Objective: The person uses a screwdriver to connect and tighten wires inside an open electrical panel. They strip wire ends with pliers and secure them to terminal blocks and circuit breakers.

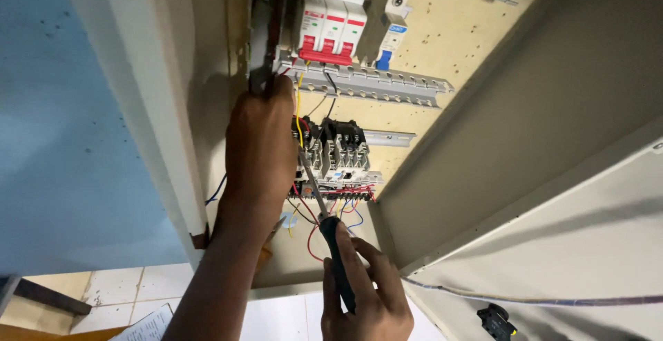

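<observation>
I look up into an open metal electrical cabinet (pixel 483 147). My right hand (pixel 366 292) grips the dark handle of a screwdriver (pixel 330 241); its shaft runs up to the grey contactor (pixel 342 151) mounted mid-panel. My left hand (pixel 259 147) reaches up beside the contactor, fingers closed around wires at the left edge of the panel, near a yellow wire (pixel 298 106). Red, blue and yellow wires (pixel 331 210) hang below the contactor.
A white three-pole breaker with red levers (pixel 333 16) and a smaller breaker with a blue tab (pixel 387 20) sit on a rail (pixel 373 82) above. The cabinet door (pixel 587 244) swings open at right. A blue wall (pixel 69 120) is left, tiles below.
</observation>
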